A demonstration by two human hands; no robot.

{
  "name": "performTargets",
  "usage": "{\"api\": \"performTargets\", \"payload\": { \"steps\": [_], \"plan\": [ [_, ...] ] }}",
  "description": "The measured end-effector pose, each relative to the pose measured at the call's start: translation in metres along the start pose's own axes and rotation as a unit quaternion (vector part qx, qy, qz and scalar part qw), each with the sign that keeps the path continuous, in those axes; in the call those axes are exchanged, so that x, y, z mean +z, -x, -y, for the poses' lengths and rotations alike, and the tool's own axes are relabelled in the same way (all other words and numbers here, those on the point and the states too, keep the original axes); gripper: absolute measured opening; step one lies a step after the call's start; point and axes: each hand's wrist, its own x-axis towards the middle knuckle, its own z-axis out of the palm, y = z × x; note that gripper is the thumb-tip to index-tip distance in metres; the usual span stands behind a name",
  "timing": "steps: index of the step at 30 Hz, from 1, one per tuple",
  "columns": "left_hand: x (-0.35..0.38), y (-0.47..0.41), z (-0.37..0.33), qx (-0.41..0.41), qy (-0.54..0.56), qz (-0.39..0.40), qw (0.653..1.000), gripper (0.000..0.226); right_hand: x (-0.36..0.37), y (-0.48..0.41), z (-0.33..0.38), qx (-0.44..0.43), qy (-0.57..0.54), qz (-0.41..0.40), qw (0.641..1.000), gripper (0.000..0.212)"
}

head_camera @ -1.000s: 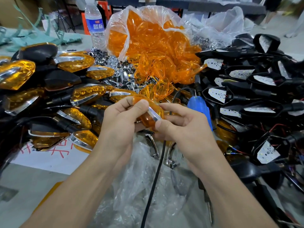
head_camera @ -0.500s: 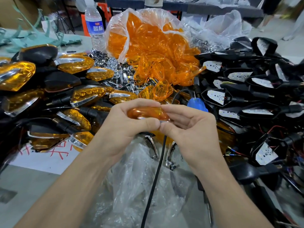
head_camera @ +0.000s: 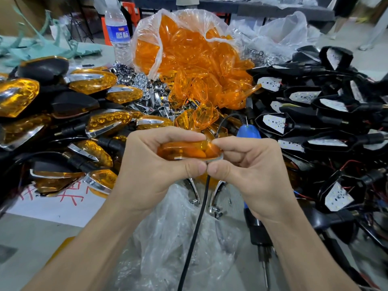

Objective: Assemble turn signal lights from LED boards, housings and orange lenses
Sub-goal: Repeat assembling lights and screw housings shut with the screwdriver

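At the middle of the desk (head_camera: pixel 42 238), a pale grey top crowded nearly edge to edge, we hold a translucent orange lens with a chrome strip along its lower rim (head_camera: pixel 189 151) just above the clutter. Our left hand (head_camera: pixel 155 171) pinches its left end, thumb below and fingers curled over the top; our right hand (head_camera: pixel 249 171) pinches the right end the same way, and the two thumbs almost touch under the chrome edge.

Toward the far edge a clear plastic bag stuffed with loose orange lenses (head_camera: pixel 189 57) spills forward, with a heap of small chrome reflector pieces (head_camera: pixel 144 87) just left of it and a clear water bottle with a blue label (head_camera: pixel 118 32) behind that. Along the left edge lie finished turn signals with amber lenses on black bodies (head_camera: pixel 100 80), some over a white sheet with red marks (head_camera: pixel 52 202). Along the right edge sit open black housings showing white LED boards (head_camera: pixel 275 122), tangled in red and black wires. A blue-handled tool (head_camera: pixel 248 131) lies behind our right hand, and its thin black cable (head_camera: pixel 195 232) runs down between our wrists across crumpled clear plastic film (head_camera: pixel 178 238). Beyond the desk we see dark tables and a pale floor.
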Motion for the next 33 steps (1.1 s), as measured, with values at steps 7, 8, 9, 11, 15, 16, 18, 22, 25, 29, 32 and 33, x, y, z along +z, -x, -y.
{"api": "performTargets", "payload": {
  "steps": [7, 8, 9, 11, 15, 16, 18, 22, 25, 29, 32, 33],
  "plan": [
    [0.001, -0.004, 0.005, 0.008, -0.08, -0.029, 0.996, 0.039, 0.004, -0.004, -0.004, -0.002, 0.098, -0.071, 0.993, 0.041],
    [0.002, -0.004, 0.007, -0.003, -0.083, -0.049, 0.995, 0.037, 0.003, -0.004, -0.004, 0.01, 0.111, -0.1, 0.989, 0.04],
    [0.004, -0.003, 0.008, -0.009, -0.085, -0.065, 0.994, 0.035, 0.002, -0.004, -0.004, 0.025, 0.105, -0.118, 0.987, 0.036],
    [0.006, -0.002, 0.01, 0.002, -0.097, -0.078, 0.992, 0.031, 0.002, -0.003, -0.004, 0.063, 0.073, -0.115, 0.989, 0.024],
    [0.006, -0.001, 0.009, 0.012, -0.1, -0.1, 0.99, 0.026, 0.006, 0.001, -0.005, 0.084, 0.096, -0.116, 0.985, 0.017],
    [0.006, -0.002, 0.009, 0.002, -0.092, -0.114, 0.989, 0.027, 0.007, 0.001, -0.004, 0.081, 0.118, -0.118, 0.983, 0.017],
    [0.007, -0.002, 0.01, -0.027, -0.062, -0.128, 0.989, 0.026, 0.007, 0.001, -0.002, 0.071, 0.141, -0.126, 0.979, 0.019],
    [0.006, -0.004, 0.01, -0.084, 0.017, -0.122, 0.989, 0.025, 0.007, 0.001, 0.0, 0.036, 0.159, -0.142, 0.976, 0.019],
    [0.004, -0.004, 0.01, -0.077, 0.015, -0.115, 0.99, 0.024, 0.009, 0.004, 0.001, 0.005, 0.197, -0.157, 0.968, 0.021],
    [0.0, -0.004, 0.009, -0.046, 0.003, -0.084, 0.995, 0.02, 0.012, 0.008, 0.002, -0.04, 0.254, -0.164, 0.952, 0.023],
    [-0.002, -0.004, 0.007, -0.016, 0.005, -0.063, 0.998, 0.019, 0.015, 0.01, 0.003, -0.05, 0.266, -0.177, 0.946, 0.025],
    [-0.002, -0.003, 0.007, -0.005, 0.004, -0.055, 0.998, 0.019, 0.014, 0.011, 0.005, -0.051, 0.267, -0.183, 0.945, 0.027]
  ]
}}
